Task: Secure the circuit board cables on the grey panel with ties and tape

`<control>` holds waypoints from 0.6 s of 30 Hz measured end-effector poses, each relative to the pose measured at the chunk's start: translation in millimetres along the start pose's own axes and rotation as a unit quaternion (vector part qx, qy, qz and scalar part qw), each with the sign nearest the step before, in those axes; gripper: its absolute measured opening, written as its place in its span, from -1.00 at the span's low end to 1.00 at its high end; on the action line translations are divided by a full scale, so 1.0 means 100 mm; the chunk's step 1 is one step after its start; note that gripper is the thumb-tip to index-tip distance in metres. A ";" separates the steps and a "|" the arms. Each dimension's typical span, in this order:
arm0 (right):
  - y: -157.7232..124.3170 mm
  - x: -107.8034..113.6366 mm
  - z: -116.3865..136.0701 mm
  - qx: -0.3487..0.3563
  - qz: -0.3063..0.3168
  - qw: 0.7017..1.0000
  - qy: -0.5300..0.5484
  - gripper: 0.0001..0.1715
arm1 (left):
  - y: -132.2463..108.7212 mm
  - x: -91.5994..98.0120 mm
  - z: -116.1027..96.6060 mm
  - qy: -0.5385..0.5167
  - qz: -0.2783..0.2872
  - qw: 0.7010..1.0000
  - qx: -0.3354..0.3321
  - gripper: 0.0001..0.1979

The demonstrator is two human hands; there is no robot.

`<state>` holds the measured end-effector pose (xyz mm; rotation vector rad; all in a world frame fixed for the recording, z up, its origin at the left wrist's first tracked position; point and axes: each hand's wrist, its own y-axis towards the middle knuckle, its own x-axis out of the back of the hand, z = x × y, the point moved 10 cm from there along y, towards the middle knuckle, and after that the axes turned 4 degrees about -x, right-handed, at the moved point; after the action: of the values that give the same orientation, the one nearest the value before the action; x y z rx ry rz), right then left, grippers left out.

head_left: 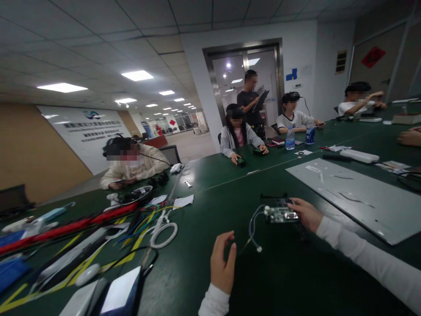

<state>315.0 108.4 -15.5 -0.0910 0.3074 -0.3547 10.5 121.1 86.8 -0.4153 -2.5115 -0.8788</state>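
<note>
My right hand (305, 213) reaches out over the dark green table (230, 197) and grips a small green circuit board (281, 214) at its right end. Thin pale wires (253, 228) trail from the board's left side toward me. My left hand (222, 262) hovers nearer to me, left of the board, with fingers loosely curled and nothing in it. Both arms wear white sleeves.
A grey metal sheet (355, 197) lies right of the board. Red, yellow and white cables (108, 224) and devices crowd the left. Several seated people work around the table; one person stands by the door. Two water bottles (290, 138) stand at the far side.
</note>
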 end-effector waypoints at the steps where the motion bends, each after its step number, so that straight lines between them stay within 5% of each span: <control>1: -0.01 -0.18 -0.08 -0.004 0.017 1.000 -0.024 -0.55 | 0.01 0.05 0.06 0.008 -0.013 1.000 0.003 -0.71; 7: -0.07 -0.79 -0.36 0.013 0.078 0.980 -0.185 -0.46 | -0.05 -0.02 0.46 0.032 0.039 0.998 0.048 -0.59; 13: -0.02 -0.79 -0.32 0.076 0.091 0.922 -0.368 -0.50 | -0.16 -0.21 0.60 0.053 0.190 0.978 0.062 -0.39; 18: -0.06 -0.79 -0.26 0.124 0.082 0.876 -0.459 -0.57 | -0.16 -0.11 0.64 0.007 0.226 0.969 0.097 -0.48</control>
<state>234.0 129.7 -17.3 0.0257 -0.6754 -0.1486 -6.6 149.3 28.9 -0.8653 -2.3164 -0.4510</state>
